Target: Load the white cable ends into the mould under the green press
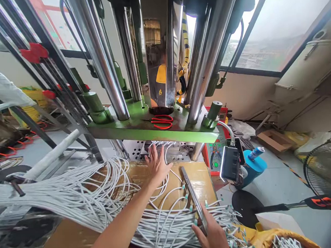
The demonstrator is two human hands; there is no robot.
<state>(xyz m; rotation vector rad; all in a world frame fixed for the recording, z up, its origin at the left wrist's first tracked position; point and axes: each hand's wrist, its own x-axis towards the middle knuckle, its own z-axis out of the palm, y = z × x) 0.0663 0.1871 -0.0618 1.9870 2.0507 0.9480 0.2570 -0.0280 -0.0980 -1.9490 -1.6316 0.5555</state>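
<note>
My left hand (156,163) reaches forward with fingers spread, flat over white cables (161,146) lying in the mould (172,152) under the green press plate (144,130). My right hand (212,234) grips the near end of a long flat metal bar (193,195) that lies diagonally over a mass of white cables (168,218) with small teal-tipped connectors. Both rest on a tape-covered cardboard surface (202,180).
Red scissors (161,121) lie on the green plate between steel columns (103,57). A black lamp (230,163) on a flexible neck, a blue stool (254,168) with a spray can, a fan (323,176) and a big cable bundle (62,192) surround the bench.
</note>
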